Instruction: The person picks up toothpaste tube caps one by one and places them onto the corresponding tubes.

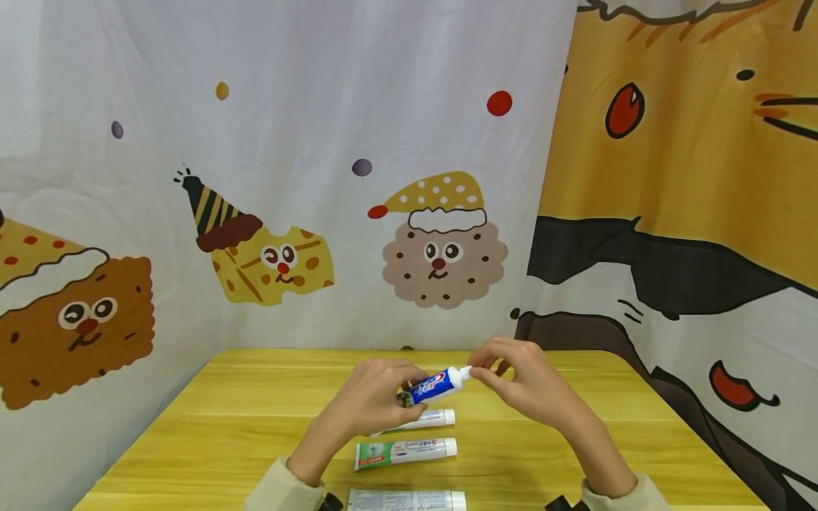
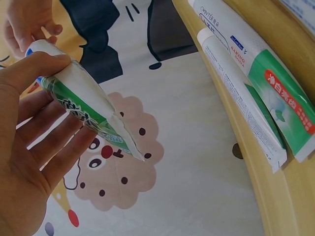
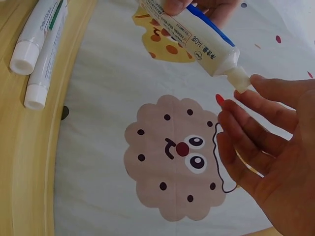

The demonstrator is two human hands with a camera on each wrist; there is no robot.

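Note:
My left hand (image 1: 373, 394) holds a blue, white and green toothpaste tube (image 1: 433, 387) raised over the table, its capped end tilted up to the right. Thumb and fingers grip its sides, and in the left wrist view the tube's flat crimped tail (image 2: 133, 147) sticks out past the fingers. With thumb and index finger, my right hand (image 1: 527, 380) pinches the small white cap (image 3: 239, 79) at the tube's tip. Its other fingers curve loosely beside the cap in the right wrist view.
Three more toothpaste tubes lie in a row on the yellow wooden table (image 1: 255, 426): a white one (image 1: 431, 419) under the left hand, a green-and-white one (image 1: 405, 453), and a printed white one (image 1: 405, 500) nearest me. A patterned curtain (image 1: 287, 128) hangs behind the table.

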